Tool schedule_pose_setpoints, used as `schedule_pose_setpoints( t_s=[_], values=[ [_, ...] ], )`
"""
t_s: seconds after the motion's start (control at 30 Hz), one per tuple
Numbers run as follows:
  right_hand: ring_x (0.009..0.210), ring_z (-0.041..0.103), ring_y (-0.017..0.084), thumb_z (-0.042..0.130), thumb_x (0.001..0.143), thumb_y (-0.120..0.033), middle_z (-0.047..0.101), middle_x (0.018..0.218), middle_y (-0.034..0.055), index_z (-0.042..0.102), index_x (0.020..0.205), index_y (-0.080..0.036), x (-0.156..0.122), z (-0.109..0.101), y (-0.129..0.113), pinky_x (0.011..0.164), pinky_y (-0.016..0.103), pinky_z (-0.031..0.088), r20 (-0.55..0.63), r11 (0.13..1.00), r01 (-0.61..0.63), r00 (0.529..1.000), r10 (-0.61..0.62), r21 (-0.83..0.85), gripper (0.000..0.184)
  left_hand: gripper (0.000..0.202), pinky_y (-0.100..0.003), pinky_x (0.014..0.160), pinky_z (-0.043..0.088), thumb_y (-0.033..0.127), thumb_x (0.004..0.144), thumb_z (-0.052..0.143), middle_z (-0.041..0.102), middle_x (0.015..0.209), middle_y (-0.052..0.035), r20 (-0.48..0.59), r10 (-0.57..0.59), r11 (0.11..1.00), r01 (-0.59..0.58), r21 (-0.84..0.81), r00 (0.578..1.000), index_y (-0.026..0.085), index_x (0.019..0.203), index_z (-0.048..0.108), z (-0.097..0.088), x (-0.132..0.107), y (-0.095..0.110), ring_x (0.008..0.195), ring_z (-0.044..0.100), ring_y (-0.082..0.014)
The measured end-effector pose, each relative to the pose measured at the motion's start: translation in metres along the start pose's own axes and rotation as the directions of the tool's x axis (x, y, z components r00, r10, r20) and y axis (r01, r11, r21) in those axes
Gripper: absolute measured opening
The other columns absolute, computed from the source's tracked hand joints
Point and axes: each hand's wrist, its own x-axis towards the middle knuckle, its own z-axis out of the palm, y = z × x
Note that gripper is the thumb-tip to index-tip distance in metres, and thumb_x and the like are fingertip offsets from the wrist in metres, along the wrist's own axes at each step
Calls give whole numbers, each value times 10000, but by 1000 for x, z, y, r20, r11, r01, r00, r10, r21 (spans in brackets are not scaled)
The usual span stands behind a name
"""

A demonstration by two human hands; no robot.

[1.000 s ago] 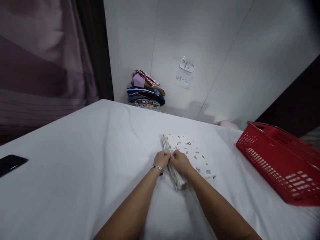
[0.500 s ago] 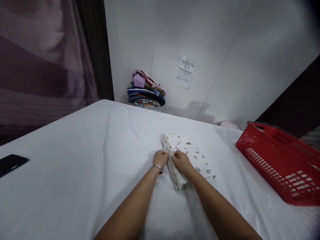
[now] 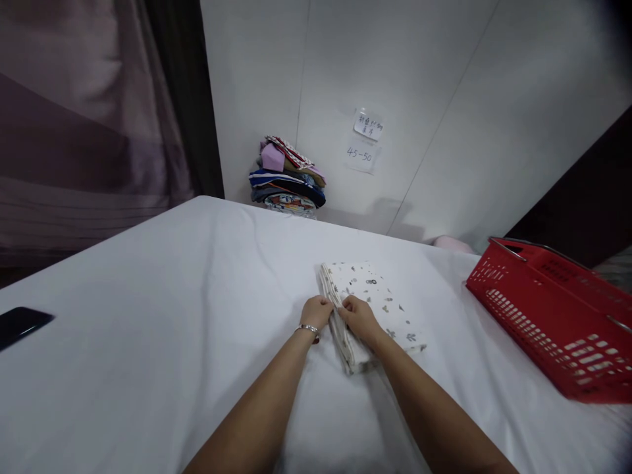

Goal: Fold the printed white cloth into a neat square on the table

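On the worktop (image 3: 148, 296), the left hand (image 3: 317, 311) and right hand (image 3: 359, 317) pinch the folded cloth (image 3: 380, 299) — red basket (image 3: 543, 322) at three o'clock.

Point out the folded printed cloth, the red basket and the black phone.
folded printed cloth (image 3: 375, 293): head view, on its printed top face.
red basket (image 3: 538, 316): head view, on its slotted near side wall.
black phone (image 3: 22, 324): head view, on the middle of its dark face.
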Motion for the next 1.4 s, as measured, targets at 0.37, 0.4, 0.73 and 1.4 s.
schedule_pose_setpoints(
  t_s=[0.37, 0.4, 0.73, 1.4],
  values=[
    [572, 466, 107, 520, 720, -225, 541, 593, -30, 544, 702, -177, 0, -1, -6, 530, 210, 301, 16, 999, -11, 1000, 12, -40, 57, 151, -215, 581, 378, 243, 706, 529, 628, 562, -21, 9, 15, 998, -15, 54, 1000, 165, 660, 650, 0, 1, -3, 628, 595, -141],
    [577, 465, 108, 523, 716, -214, 544, 598, -27, 545, 699, -176, 0, -1, -8, 536, 211, 299, 16, 998, -9, 1000, 10, -67, 47, 160, -214, 570, 376, 237, 712, 517, 625, 557, -20, 12, 13, 999, -13, 50, 1000, 161, 658, 648, 0, 1, -2, 606, 589, -136],
    [593, 470, 110, 516, 743, -200, 570, 633, -12, 579, 755, -177, -3, 0, -13, 559, 214, 310, 49, 989, 29, 999, -22, -143, 68, 401, -226, 530, 386, 458, 801, 427, 618, 559, -28, 30, 34, 999, -34, 7, 999, 150, 651, 635, -1, -2, 2, 512, 566, -129],
    [1302, 281, 232, 362, 854, -200, 403, 1375, 104, 448, 1279, -167, 64, 12, -5, 1042, 444, 226, 156, 896, 304, 951, -266, -325, 435, 220, -221, 601, 376, 336, 747, 518, 682, 694, -44, -48, 37, 994, -32, 108, 998, 180, 689, 662, 7, -4, -2, 730, 621, -159]
  ],
)
